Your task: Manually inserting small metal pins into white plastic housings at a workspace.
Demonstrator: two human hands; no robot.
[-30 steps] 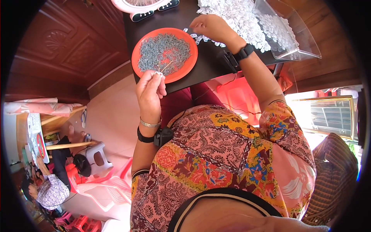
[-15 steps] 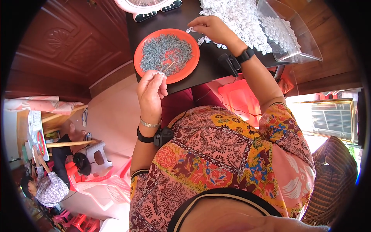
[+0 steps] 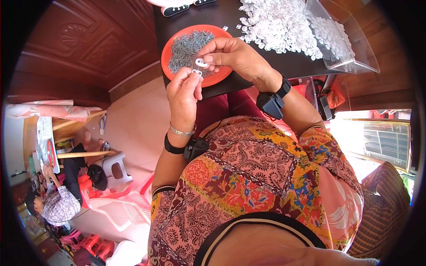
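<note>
My left hand [image 3: 183, 92] pinches a small white plastic ring-shaped piece [image 3: 197, 72] at its fingertips, over the near edge of a round orange plate [image 3: 166, 55]. Thin pins seem to stick up from that piece, partly hidden by the other hand. My right hand [image 3: 235, 56] is closed on another white plastic piece [image 3: 200, 63] with a hole in it, just above the first. Whether the two pieces touch, I cannot tell. Many small grey screw-like pieces [image 3: 184, 48] lie in the plate, partly covered by my right hand.
A heap of white plastic pieces [image 3: 279, 29] covers the far right of the dark table [image 3: 266, 64], beside a clear scoop-shaped bin [image 3: 350, 66]. A pink-and-white object with shoe-shaped feet [image 3: 175, 9] stands at the far edge. Another person [image 3: 62, 204] sits at left near pink chairs [image 3: 133, 206].
My right hand has come from the edge of the white heap, toward me and leftward, to my left fingertips, bringing a white piece. My left hand still holds its piece.
</note>
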